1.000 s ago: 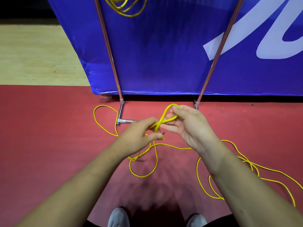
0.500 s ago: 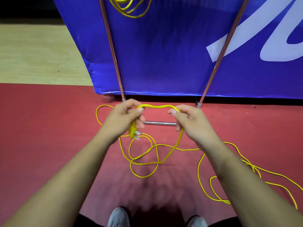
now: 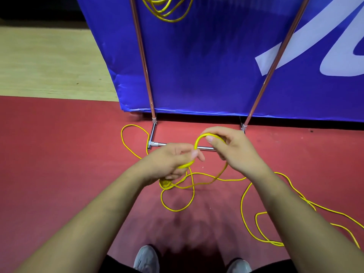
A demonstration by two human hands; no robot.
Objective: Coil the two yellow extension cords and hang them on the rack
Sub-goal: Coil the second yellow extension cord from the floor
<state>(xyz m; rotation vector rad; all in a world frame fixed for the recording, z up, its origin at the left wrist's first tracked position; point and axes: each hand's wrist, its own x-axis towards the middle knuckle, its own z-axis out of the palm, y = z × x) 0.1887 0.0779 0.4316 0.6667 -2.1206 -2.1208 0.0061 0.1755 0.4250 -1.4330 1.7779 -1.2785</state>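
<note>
A loose yellow extension cord (image 3: 244,205) trails in loops over the red floor, left of centre and off to the right. My left hand (image 3: 173,160) grips it near the plug end, which hangs under the palm. My right hand (image 3: 234,148) pinches the same cord a little higher, and a small arch of cord stands between the two hands. A second yellow cord (image 3: 165,10) hangs coiled at the top of the rack. The rack (image 3: 142,62) has two copper-coloured uprights and a chrome base bar.
A blue banner (image 3: 206,66) with white lettering stands right behind the rack. The rack's base bar (image 3: 161,144) lies on the floor just beyond my hands. Wooden flooring (image 3: 49,62) begins at the far left. My two grey shoes (image 3: 146,259) show at the bottom edge.
My hands have drawn closer together and the left hand has dropped lower. The wide arch of cord between them has tightened into a small loop.
</note>
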